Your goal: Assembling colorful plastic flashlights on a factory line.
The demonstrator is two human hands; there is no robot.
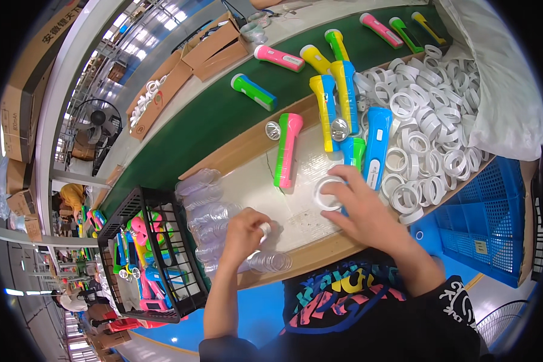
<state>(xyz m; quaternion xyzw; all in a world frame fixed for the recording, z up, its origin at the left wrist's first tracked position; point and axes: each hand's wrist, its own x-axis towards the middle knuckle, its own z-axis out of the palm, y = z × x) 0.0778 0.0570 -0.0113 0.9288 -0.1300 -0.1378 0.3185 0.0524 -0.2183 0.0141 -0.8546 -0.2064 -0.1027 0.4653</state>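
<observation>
My right hand [368, 211] has its thumb and fingers around a white ring [328, 193] over the cardboard tray [301, 260]. A bit of blue shows under that hand; I cannot tell what it belongs to. My left hand [242, 236] is closed in a pinch on a small whitish piece, too blurred to name, beside rows of clear plastic discs [208, 212]. Ahead of my hands lie a pink and green flashlight [286, 154], two yellow and blue flashlights [346, 90] and a blue flashlight [377, 142]. A green and blue flashlight [354, 152] is partly hidden.
Many loose white rings [428, 120] fill the tray's right side. A green conveyor belt [214, 130] carries several flashlights beyond it. A black crate [170, 253] of flashlight parts stands left, a blue crate [479, 220] right. Cardboard boxes [214, 51] sit past the belt.
</observation>
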